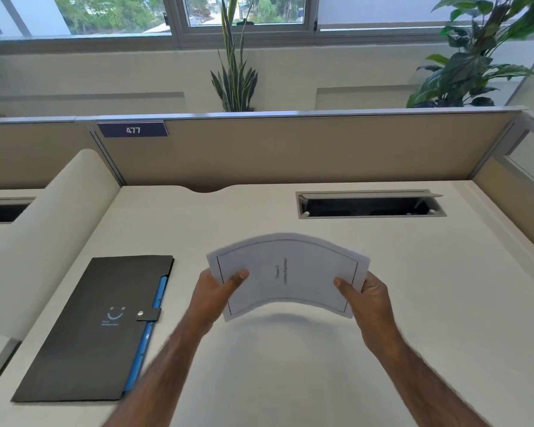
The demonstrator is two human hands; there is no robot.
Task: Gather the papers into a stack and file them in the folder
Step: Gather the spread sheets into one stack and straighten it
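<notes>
A stack of white papers (287, 272) with a thin printed border is held in the air above the middle of the desk, arched upward in the middle. My left hand (215, 292) grips its left edge, thumb on top. My right hand (364, 295) grips its right edge the same way. A black folder (96, 331) lies shut on the desk to the left, a snap strap across its right edge and a blue inner edge showing along that side. The folder is apart from both hands.
The white desk (290, 365) runs back to a beige partition (290, 149). An open cable slot (370, 204) is set in the desk at the back right. A raised white divider (43, 241) borders the desk on the left. Plants stand behind the partition.
</notes>
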